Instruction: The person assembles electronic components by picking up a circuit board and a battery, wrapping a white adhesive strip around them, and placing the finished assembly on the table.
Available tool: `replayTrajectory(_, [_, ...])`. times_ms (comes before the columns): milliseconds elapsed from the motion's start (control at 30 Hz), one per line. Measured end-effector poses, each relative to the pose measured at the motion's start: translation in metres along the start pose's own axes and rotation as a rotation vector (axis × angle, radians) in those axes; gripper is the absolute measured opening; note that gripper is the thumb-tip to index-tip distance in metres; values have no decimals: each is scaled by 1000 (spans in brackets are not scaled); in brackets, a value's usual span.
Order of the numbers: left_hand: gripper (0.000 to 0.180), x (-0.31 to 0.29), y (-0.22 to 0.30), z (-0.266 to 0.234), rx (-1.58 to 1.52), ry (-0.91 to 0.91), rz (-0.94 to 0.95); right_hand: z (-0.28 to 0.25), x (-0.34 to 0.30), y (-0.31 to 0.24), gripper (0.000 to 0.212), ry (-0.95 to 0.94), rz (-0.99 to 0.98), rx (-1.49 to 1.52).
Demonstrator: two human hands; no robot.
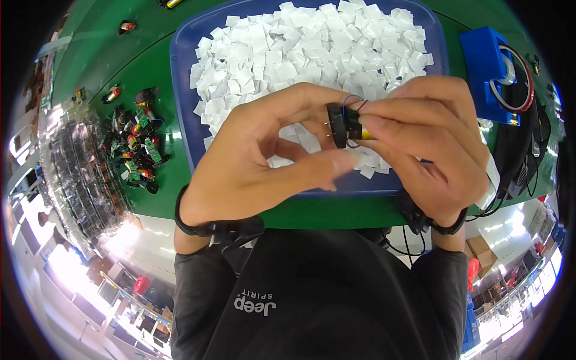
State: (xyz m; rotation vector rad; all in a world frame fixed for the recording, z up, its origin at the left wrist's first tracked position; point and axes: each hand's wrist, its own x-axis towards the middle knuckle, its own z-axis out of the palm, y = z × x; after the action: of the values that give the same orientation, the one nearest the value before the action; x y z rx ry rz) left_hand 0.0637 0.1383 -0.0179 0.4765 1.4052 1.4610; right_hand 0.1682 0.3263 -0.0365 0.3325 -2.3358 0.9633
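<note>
A small part with a black round head (338,127), metal pins and a short yellow cylinder behind it is held up over the blue tub (182,114). Thin blue and black wires loop around it. My right hand (435,129) pinches its yellow end between thumb and fingers. Around the black head curves my left hand (258,150), thumb and fingers apart; its thumb is slightly blurred below the part. Whether a left fingertip touches the part from behind is hidden. Many small white paper pieces (270,60) fill the tub below.
On the green table (162,207), a pile of small parts with circuit boards (137,144) lies left of the tub. Stacked clear plastic trays (84,174) stand farther left. A blue dispenser (483,66) with a ring-shaped roll stands right, near a black bag-like item (522,150) and cables.
</note>
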Motion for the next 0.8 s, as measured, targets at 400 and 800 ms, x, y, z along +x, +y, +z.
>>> replayTrajectory(400, [36, 2, -5, 5, -92, 172, 231, -8, -2, -17, 36, 60, 441, 253])
replayTrajectory(800, [40, 2, -10, 7, 172, 217, 399, 2, -7, -21, 23, 14, 449, 434])
